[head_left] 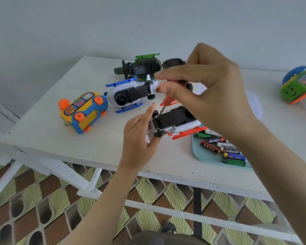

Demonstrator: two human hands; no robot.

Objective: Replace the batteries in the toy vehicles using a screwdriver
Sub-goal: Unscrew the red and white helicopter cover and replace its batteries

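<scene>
On the white surface (42, 137), near centre, the left hand (140, 137) grips an upturned red-and-white toy helicopter (180, 123). The right hand (207, 89) pinches a thin screwdriver (166, 101) against its underside. It looks like light, brittle plastic, best held by the body.

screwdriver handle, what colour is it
Red, best in the head view: the screwdriver handle shows just under the right hand.
</scene>
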